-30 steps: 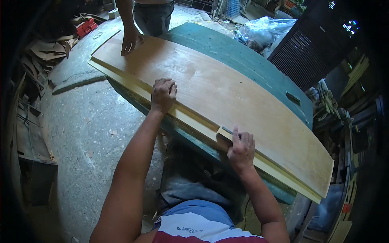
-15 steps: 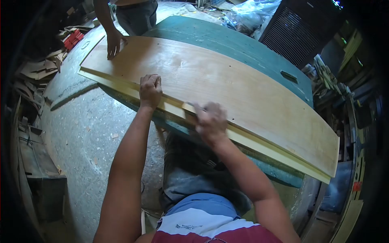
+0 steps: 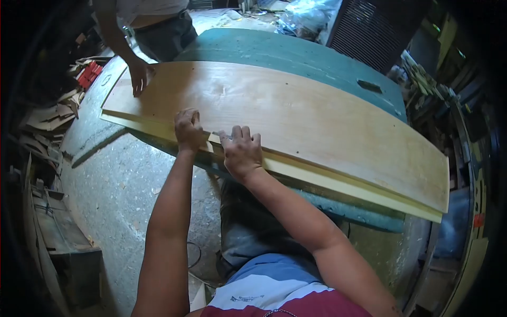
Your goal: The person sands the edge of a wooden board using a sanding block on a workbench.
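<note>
A long pale wooden panel (image 3: 317, 119) with a curved far edge lies over a green tabletop (image 3: 253, 45). Along its near side runs a light yellowish wood strip (image 3: 338, 187). My left hand (image 3: 188, 129) is closed over the panel's near edge, left of centre. Close beside it, my right hand (image 3: 243, 152) is closed on a small wooden block (image 3: 214, 138), whose pale end pokes out on the left, against the near edge. The block's underside is hidden. Small dark dots mark the panel's surface.
Across the table at the left stands another person, whose hand (image 3: 138, 76) rests on the panel's far left end. A dark louvred panel (image 3: 364, 31) and clear plastic sheeting (image 3: 306, 21) are behind. Wood scraps (image 3: 50, 113) lie piled at left; timber lines the right.
My right hand has slid left along the near edge with the block, stopping close to my left hand. My left hand keeps its hold on the edge. The view has shifted slightly.
</note>
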`<state>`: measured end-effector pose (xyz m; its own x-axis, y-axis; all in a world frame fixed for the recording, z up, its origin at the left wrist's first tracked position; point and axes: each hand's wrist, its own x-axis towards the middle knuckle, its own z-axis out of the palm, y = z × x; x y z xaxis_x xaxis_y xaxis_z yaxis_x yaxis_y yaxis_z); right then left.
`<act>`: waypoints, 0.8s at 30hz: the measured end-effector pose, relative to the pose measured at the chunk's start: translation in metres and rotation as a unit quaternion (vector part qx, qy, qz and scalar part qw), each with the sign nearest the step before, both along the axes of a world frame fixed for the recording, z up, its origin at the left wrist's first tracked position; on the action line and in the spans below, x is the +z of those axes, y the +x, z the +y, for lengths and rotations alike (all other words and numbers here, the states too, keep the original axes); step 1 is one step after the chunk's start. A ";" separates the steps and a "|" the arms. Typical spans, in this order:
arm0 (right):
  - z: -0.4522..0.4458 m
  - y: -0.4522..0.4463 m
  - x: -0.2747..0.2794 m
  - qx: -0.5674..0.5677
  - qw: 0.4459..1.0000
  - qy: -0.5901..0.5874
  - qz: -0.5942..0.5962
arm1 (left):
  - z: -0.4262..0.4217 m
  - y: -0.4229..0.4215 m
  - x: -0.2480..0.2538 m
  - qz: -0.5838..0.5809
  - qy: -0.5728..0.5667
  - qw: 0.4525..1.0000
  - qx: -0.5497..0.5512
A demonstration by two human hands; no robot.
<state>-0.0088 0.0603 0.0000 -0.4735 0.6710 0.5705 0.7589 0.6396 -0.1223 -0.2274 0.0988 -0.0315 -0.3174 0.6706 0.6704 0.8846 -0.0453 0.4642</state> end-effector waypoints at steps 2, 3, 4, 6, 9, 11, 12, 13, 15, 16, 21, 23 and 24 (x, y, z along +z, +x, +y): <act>-0.009 0.016 -0.002 0.001 0.999 -0.038 0.022 | -0.001 0.001 0.002 0.002 0.000 1.000 -0.014; -0.013 0.037 0.001 0.003 0.999 -0.047 0.017 | -0.002 0.001 0.001 0.012 -0.001 1.000 0.000; -0.016 0.060 0.005 0.003 0.998 -0.054 0.012 | -0.001 0.000 0.002 0.022 -0.001 1.000 0.013; -0.027 0.119 0.007 -0.033 0.998 -0.053 -0.016 | 0.001 -0.010 -0.004 0.021 -0.002 1.000 -0.006; -0.041 0.229 -0.001 -0.060 0.998 0.015 0.004 | 0.005 -0.014 -0.011 0.021 -0.018 1.000 -0.015; -0.055 0.306 0.012 -0.085 0.996 0.014 -0.025 | 0.003 -0.012 -0.007 0.031 0.002 1.000 -0.004; -0.060 0.346 0.015 -0.093 0.994 0.027 -0.052 | 0.003 -0.012 -0.007 0.030 0.000 0.999 -0.012; -0.066 0.382 0.019 -0.101 0.994 0.029 -0.043 | 0.004 -0.012 -0.007 0.035 0.002 0.999 -0.004; -0.080 0.434 0.032 -0.142 0.988 0.009 -0.063 | 0.002 -0.010 -0.008 0.034 0.004 0.999 -0.001; -0.086 0.458 0.032 -0.149 0.987 0.010 -0.065 | 0.002 -0.009 -0.006 0.028 -0.008 1.000 0.006; -0.099 0.509 0.032 -0.207 0.976 0.008 -0.061 | 0.006 -0.013 -0.008 0.026 -0.018 0.999 0.003; -0.102 0.509 0.027 -0.209 0.977 0.003 -0.046 | 0.004 -0.012 -0.007 0.040 -0.025 0.999 0.015; -0.100 0.502 0.028 -0.206 0.978 0.002 -0.028 | 0.006 -0.014 -0.009 0.039 -0.023 0.999 0.010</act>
<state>0.4931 -0.0398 0.0280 -0.1935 0.8091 0.5550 0.9580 0.2778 -0.0708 -0.2416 0.1050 -0.0409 -0.2800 0.6952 0.6620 0.9183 -0.0071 0.3958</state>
